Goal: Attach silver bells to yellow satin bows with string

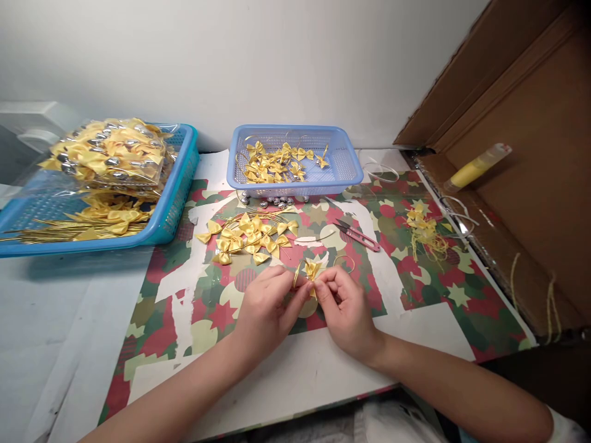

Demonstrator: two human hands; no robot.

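My left hand and my right hand meet over the patterned mat, both pinching one small yellow satin bow with a thin gold cord loop attached. Just beyond my fingers lies a loose pile of yellow bows. A row of small silver bells sits in front of the small blue basket, which holds more yellow bows.
Pink thread snips lie right of the pile. Yellow thread scraps lie further right. A large blue basket at left holds bagged bows and gold cords. An open cardboard box with a yellow tube stands at right.
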